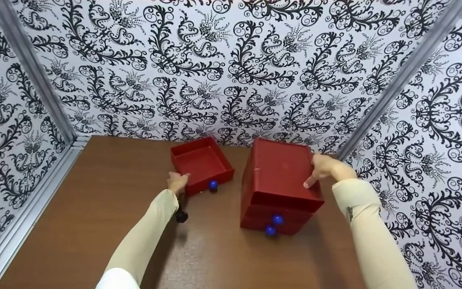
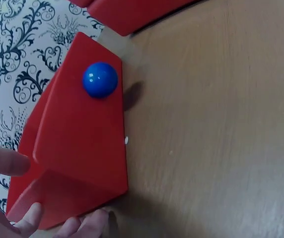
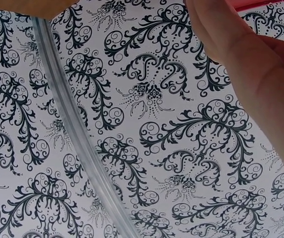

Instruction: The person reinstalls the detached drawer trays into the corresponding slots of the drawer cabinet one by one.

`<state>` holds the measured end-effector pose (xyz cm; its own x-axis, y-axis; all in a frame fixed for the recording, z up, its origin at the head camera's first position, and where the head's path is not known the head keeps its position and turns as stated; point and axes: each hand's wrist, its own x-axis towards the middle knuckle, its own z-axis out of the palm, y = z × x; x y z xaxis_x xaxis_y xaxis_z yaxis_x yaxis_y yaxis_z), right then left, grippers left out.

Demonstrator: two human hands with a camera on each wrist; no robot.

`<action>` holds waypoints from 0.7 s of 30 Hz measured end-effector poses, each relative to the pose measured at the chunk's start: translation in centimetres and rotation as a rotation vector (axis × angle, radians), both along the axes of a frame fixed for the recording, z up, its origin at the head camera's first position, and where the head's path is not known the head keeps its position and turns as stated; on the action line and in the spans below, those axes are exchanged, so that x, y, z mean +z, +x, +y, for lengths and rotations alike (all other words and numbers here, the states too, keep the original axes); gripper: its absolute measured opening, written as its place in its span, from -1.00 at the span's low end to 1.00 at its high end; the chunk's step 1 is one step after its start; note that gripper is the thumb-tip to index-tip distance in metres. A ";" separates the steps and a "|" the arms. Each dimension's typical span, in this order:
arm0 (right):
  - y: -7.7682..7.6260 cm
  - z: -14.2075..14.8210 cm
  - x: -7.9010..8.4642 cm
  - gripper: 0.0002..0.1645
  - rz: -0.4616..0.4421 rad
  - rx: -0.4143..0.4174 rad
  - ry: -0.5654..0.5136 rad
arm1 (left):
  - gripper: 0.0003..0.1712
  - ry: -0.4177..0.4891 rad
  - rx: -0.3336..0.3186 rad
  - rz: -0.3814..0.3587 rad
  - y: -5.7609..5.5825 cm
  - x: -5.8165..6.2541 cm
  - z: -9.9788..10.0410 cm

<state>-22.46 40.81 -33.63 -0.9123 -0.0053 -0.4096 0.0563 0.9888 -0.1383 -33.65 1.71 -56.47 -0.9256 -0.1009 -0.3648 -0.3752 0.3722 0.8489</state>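
Observation:
A red drawer (image 1: 203,160) with a blue ball knob (image 2: 100,80) lies flat on the table, its open side up. My left hand (image 1: 177,182) holds its left side wall, the thumb over the rim and the other fingers outside. To the right stands a red drawer cabinet (image 1: 283,168) with a vacant slot at the top of its front. Two blue knobs (image 1: 277,219) sit on its lower front. My right hand (image 1: 327,167) rests on the cabinet's upper right edge, thumb on top. In the right wrist view that hand's fingertips are out of frame.
The brown wooden table (image 1: 106,216) meets patterned walls (image 1: 199,80) behind and at both sides. Grey metal rails (image 1: 34,72) run along the corners. A black device (image 1: 181,216) hangs under the left wrist.

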 end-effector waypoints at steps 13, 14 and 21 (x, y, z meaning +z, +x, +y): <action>-0.1 -0.1 0.2 -0.13 0.010 0.001 0.004 | -0.22 -0.097 -0.054 0.014 -0.2 0.3 0.1; -0.1 -0.1 0.1 -0.12 0.010 0.001 0.006 | -0.19 -0.104 -0.058 0.014 -0.2 0.4 0.2; 0.0 0.0 0.1 -0.04 0.000 -0.011 0.013 | -0.16 -0.073 -0.074 0.006 -0.4 0.5 0.5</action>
